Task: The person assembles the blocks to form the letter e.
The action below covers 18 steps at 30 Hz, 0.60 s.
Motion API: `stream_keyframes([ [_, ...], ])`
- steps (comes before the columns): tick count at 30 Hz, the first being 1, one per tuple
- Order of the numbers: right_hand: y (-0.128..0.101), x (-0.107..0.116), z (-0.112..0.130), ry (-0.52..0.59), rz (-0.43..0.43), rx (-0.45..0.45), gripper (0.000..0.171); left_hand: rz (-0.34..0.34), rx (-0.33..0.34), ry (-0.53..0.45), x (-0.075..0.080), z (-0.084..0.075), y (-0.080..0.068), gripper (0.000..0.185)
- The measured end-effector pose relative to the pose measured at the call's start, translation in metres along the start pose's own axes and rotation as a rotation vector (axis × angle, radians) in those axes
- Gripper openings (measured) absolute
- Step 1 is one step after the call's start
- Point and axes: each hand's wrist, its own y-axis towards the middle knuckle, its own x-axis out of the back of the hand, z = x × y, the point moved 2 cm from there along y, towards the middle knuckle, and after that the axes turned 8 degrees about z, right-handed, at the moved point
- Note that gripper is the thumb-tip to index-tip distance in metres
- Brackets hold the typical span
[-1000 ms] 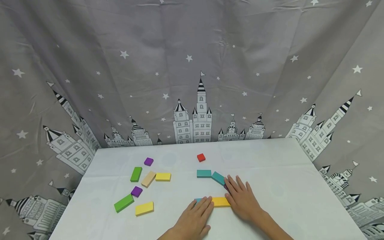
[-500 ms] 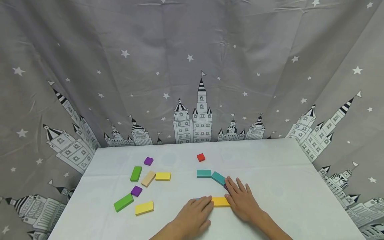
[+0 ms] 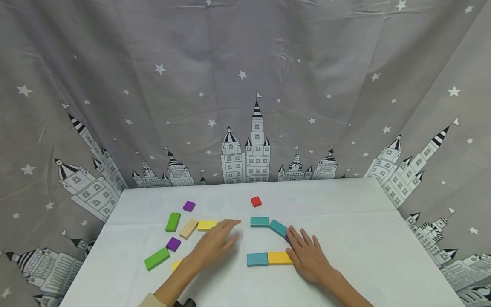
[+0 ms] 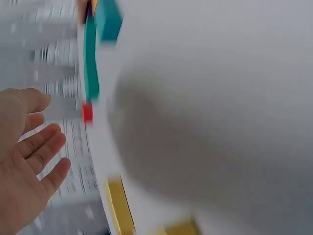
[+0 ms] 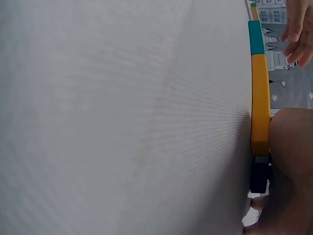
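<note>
My left hand (image 3: 224, 233) is open and stretched over the white table (image 3: 345, 213), fingertips close to a yellow block (image 3: 206, 224); the blurred left wrist view shows its fingers (image 4: 41, 147) spread and holding nothing. My right hand (image 3: 303, 247) lies flat, touching the right end of a yellow block (image 3: 280, 257) that adjoins a teal block (image 3: 257, 259). Its fingertips reach a tilted teal block (image 3: 278, 227). In the right wrist view the yellow block (image 5: 259, 98) and teal block (image 5: 255, 36) lie in line, with a dark block (image 5: 259, 176) against my right hand (image 5: 288, 166).
On the left lie two purple blocks (image 3: 189, 206) (image 3: 173, 244), two green blocks (image 3: 173, 222) (image 3: 157, 259), a tan block (image 3: 189, 228) and a yellow block (image 3: 176, 265) partly under my forearm. A red block (image 3: 255, 201) and a teal block (image 3: 259, 221) lie mid-table. A star-and-castle curtain (image 3: 245, 106) hangs behind.
My left hand has lifted off the teal block beside the yellow one and swung left and away toward the far yellow block. The right hand has stayed in place.
</note>
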Motion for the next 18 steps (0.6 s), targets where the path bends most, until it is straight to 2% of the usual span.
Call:
stream_keyframes([
  [2,0.0,0.0,-0.001,-0.004,-0.001,0.001,0.058,-0.047,0.048,-0.051,0.01,0.02,0.001,0.04],
  [4,0.0,0.0,-0.001,0.0,-0.005,0.004,0.059,-0.051,0.104,-0.072,0.018,0.038,0.002,0.038],
  [9,0.0,0.0,-0.002,0.005,-0.015,0.01,0.059,0.029,0.195,-0.054,0.029,0.072,-0.001,0.039],
  [14,0.001,-0.001,-0.003,0.011,-0.016,0.018,0.059,0.104,0.22,-0.013,0.026,0.086,-0.003,0.037],
  [18,0.0,-0.002,-0.003,0.011,-0.016,0.017,0.059,0.095,0.217,0.012,0.021,0.088,-0.003,0.036],
])
